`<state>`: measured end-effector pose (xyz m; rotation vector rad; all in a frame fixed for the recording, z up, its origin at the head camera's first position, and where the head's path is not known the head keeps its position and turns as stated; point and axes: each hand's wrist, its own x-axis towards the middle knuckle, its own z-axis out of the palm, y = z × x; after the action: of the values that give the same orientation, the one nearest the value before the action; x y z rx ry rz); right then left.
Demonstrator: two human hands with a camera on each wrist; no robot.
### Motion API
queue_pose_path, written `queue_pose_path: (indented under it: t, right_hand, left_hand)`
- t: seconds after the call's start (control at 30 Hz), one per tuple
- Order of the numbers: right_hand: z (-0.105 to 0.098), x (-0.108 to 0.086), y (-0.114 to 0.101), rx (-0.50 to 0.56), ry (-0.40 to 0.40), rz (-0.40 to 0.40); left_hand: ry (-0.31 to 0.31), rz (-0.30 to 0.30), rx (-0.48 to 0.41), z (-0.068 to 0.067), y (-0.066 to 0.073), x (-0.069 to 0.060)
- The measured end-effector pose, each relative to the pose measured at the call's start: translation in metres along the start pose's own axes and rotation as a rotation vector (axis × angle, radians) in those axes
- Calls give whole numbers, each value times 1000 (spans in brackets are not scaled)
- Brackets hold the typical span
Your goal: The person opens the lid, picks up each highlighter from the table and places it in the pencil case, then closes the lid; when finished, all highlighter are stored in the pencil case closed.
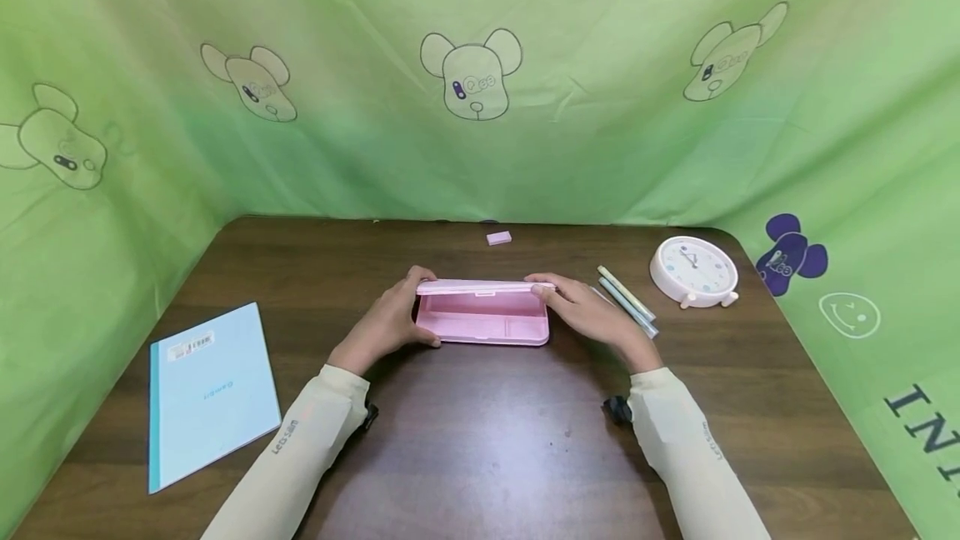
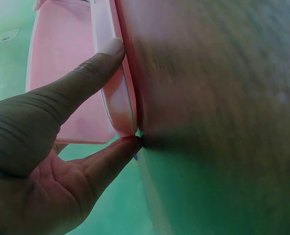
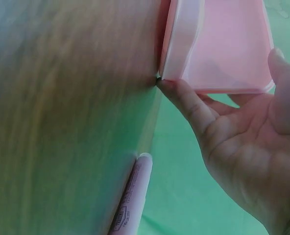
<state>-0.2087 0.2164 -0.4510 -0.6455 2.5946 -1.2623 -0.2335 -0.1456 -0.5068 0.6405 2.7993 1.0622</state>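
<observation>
A pink pencil case lies on the table with its lid partly raised; its divided inside, where it shows, holds nothing. My left hand grips the case's left end, the thumb on the front edge and the fingers behind. In the left wrist view the left hand has its thumb on the case's side wall. My right hand holds the lid's right corner with thumb and fingers. The right wrist view shows the right hand with a thumb at the lid's edge and fingertips by the case's corner.
A pink eraser lies behind the case. Several pens or markers are right of my right hand, beside a white round clock. A light blue notebook lies at the left. Green printed cloth hangs around the table.
</observation>
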Motion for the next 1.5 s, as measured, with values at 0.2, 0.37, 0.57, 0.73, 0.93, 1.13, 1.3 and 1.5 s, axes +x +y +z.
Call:
queue_pose_path:
  t: [0.2,0.37,0.57,0.73,0.93,1.13,1.3,1.5]
  right_hand:
    - [8,9,31,-4,54,-54]
    - [3,1,-1,169,27,-14]
    - [5,5,-14,125,113,71]
    - [7,12,-18,75,179,135]
    - [9,16,-16,19,222,160]
    - [10,22,2,-84,345,55]
    - [-2,14,-16,-134,517,-34]
    - [-28,-15,-1,-250,562,34]
  left_hand:
    - [27,-17,-4,-13,34,-14]
    - [11,-53,-15,-23,57,-19]
    - [-30,-117,-26,-26,65,-20]
    - [-27,-104,-54,-27,64,-20]
    - [-20,-80,-38,-25,59,-20]
    - [-32,-78,-26,-25,62,-20]
    - [-47,-108,-20,-27,68,-21]
    - [-21,-47,-6,-20,49,-17]
